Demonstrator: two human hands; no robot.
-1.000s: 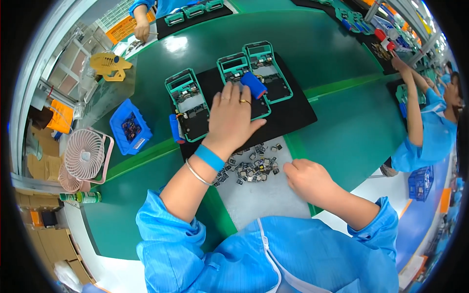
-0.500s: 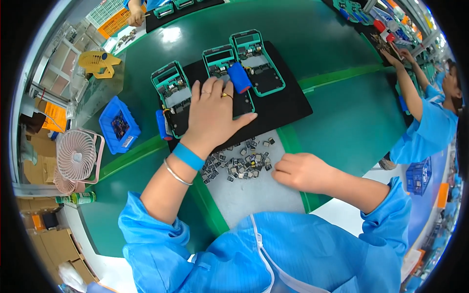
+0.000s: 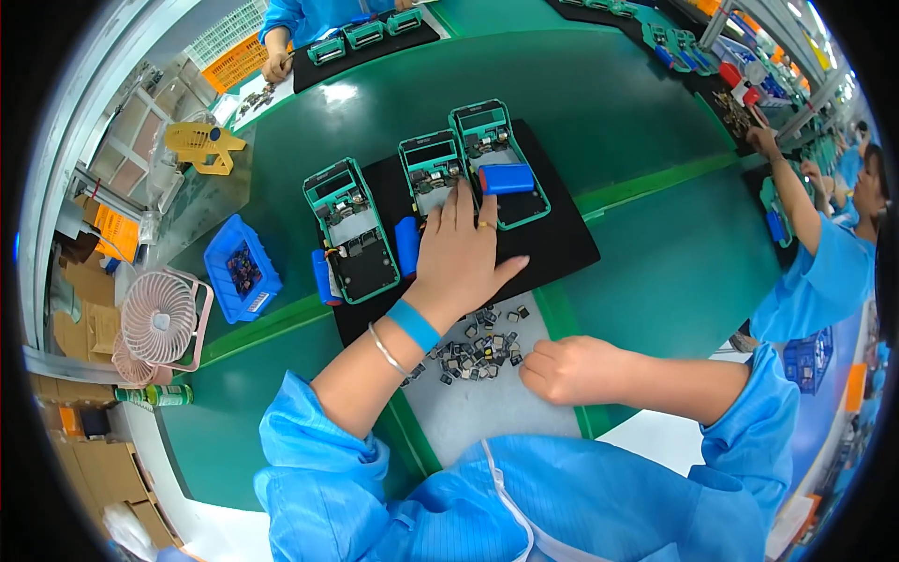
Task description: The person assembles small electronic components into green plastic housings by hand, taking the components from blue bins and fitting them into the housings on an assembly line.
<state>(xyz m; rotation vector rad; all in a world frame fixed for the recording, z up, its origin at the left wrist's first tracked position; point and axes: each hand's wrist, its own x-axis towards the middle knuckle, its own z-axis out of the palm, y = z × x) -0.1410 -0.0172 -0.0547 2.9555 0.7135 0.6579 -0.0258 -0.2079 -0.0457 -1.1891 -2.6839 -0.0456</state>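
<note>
Three green-framed device housings with exposed circuit boards lie on a black mat [image 3: 552,234]: a left housing [image 3: 352,231], a middle housing [image 3: 431,169] and a right housing [image 3: 506,140]. My left hand [image 3: 457,253] reaches over the middle housing, fingers stretched out, covering its lower part. Its index fingertip is close to a blue cylindrical battery [image 3: 507,178] lying across the right housing. Another blue battery [image 3: 406,245] rests left of the middle housing, and a third battery [image 3: 324,277] beside the left one. My right hand [image 3: 567,370] is closed beside a pile of small square parts [image 3: 478,356]; anything inside it is hidden.
A blue bin [image 3: 242,267] of small parts and a pink fan [image 3: 157,318] stand on the left, with a yellow fan [image 3: 204,147] farther back. Co-workers are at the far left and right, one near another black mat [image 3: 393,39] with similar housings.
The view has shifted, so the bench sits lower in it. A blue battery between the middle and right housings now lies across the right one. My left hand has moved right; my right hand stays closed.
</note>
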